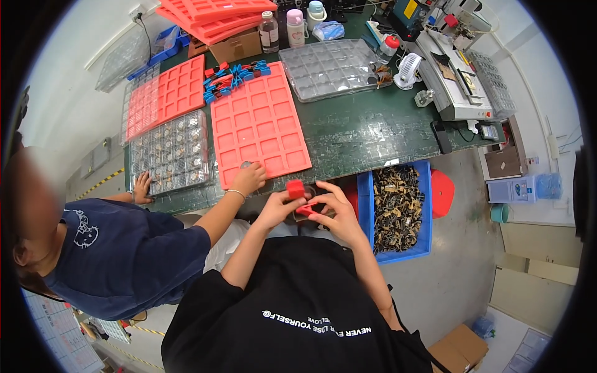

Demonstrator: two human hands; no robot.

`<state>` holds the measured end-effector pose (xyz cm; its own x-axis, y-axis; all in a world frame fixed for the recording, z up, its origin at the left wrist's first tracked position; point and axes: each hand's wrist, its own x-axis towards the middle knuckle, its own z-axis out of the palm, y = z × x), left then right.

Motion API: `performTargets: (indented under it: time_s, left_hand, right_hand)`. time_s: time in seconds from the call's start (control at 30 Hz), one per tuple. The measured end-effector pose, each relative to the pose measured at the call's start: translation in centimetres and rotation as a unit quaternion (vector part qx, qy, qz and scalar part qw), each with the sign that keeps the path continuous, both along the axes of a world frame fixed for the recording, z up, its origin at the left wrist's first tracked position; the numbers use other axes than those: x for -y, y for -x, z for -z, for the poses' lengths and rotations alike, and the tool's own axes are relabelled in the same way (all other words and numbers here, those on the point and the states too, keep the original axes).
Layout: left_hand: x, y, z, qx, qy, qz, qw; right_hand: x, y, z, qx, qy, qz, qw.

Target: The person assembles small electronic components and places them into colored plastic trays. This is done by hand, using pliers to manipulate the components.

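Observation:
In front of my body, just off the table's front edge, both of my hands close on a red plastic piece [295,189] that looks like a clip. A dark part sits between the fingers, too small to name. My left hand [275,211] pinches it from the left. From the right, my right hand [341,216] grips its lower red part with thumb and fingers. Nearest to them on the table lies a red compartment tray [258,124]. A co-worker's hand [249,179] rests at its near edge, by a small round grey disc [245,165].
Red and blue clips [235,79] are piled on the tray's far end. A clear tray of round parts [169,152] lies left, near the co-worker's other hand [142,188]. A blue bin [425,214] of small brown-and-black parts stands right. A grey clear-covered tray [333,68] lies farther back.

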<state>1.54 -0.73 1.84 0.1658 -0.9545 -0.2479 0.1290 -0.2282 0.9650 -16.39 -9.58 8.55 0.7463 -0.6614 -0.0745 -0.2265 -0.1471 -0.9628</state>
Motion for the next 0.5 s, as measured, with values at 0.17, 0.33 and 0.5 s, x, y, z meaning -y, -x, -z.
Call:
performTargets:
  time_s: [0.17, 0.33, 0.5]
  left_hand:
    - [-0.1, -1.1, -0.7, 0.071, -0.063, 0.195, 0.976]
    - [-0.1, -2.1, 0.4, 0.179, -0.041, 0.289, 0.940]
    - [-0.2, -3.4, 2.1, 0.106, -0.063, 0.159, 0.980]
  right_hand:
    - [2.2, -1.0, -0.8, -0.029, 0.120, -0.172, 0.977]
    - [1.0, -0.7, 0.8, 0.002, 0.169, -0.140, 0.976]
    - [0.8, 1.0, 3.7, -0.012, 0.104, -0.010, 0.994]
